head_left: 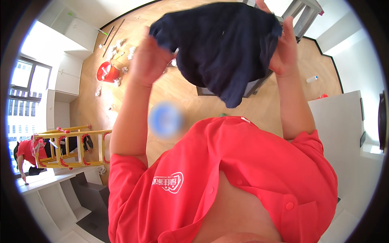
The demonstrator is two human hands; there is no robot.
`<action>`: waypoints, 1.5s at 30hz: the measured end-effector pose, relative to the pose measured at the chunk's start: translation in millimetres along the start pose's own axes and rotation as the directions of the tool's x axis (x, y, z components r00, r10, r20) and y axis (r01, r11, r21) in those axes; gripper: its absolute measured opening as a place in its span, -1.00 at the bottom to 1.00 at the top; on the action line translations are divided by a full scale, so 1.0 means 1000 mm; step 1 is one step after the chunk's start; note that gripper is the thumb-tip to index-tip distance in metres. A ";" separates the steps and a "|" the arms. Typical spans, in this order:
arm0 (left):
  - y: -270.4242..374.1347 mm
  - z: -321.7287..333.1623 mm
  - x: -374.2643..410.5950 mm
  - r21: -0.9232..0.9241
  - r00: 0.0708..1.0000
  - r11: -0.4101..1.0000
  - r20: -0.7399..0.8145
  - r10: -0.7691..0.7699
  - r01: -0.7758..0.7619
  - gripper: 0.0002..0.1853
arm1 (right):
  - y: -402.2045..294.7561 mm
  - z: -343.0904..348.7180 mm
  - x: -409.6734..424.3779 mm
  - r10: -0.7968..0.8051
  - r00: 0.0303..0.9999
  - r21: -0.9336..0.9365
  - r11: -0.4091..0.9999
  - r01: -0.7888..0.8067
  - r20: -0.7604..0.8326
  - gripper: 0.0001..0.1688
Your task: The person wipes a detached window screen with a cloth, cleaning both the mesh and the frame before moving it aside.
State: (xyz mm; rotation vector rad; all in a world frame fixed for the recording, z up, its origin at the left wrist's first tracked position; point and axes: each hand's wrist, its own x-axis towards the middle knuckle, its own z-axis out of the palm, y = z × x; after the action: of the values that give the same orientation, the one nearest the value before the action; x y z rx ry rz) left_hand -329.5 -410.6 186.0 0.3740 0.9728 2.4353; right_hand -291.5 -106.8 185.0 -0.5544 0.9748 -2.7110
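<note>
A crumpled dark navy cloth, perhaps a garment, (223, 45) is stretched between both hands at the top of the view, with one end hanging down. My left hand (152, 57) is at its left edge; the hand is blurred and its fingertips are partly hidden by the cloth. At the right edge, my right hand (284, 50) has its fingers on the fabric, the thumb side raised. Below the cloth shows part of a grey frame or panel (209, 91) near the floor.
A red bucket (108, 72) stands among crumpled white scraps at the left. A yellow stepladder (73, 148) is beside a co-worker in red (27, 152) by the window. A grey ladder (304, 18) stands at upper right. A white bottle (311, 79) lies on the wooden floor.
</note>
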 end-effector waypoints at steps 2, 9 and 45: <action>-0.060 -0.035 0.002 0.027 0.917 0.920 -0.093 -0.388 0.392 -0.17 | 0.022 -0.016 -0.010 0.109 0.952 0.044 0.994 -0.100 -0.287 -0.03; -0.144 -0.017 -0.014 -0.035 0.942 0.944 -0.061 -0.330 0.328 -0.22 | 0.129 -0.085 -0.105 0.661 0.648 0.171 0.738 -0.653 -0.379 -0.08; -0.186 0.030 0.286 0.775 0.899 -0.616 -0.160 -0.407 -0.141 -0.65 | -0.015 -0.230 -0.157 -0.658 0.627 -0.908 0.332 -0.256 -0.418 -0.55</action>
State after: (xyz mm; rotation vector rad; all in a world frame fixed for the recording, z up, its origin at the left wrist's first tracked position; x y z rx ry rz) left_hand -495.2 -124.3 97.0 0.9948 2.5979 -0.0294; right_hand -245.4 85.0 -12.5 0.5379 2.9965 -2.1808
